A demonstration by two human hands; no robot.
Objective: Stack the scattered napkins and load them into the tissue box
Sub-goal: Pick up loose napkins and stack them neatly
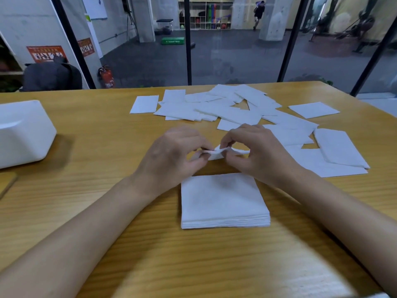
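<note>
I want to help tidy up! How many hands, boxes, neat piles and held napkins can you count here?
hands: 2, the left hand and the right hand, both pinching one napkin
held napkin: 1
neat pile: 1
tissue box: 1
Total: 5
The loose napkins overlap too much to count.

I see a free lane of bare table (96, 130) btwn tissue box (23, 132) on left & napkin stack (223, 201) at centre. Far and right side covered by scattered napkins (225, 108); near edge below napkin stack is open.
</note>
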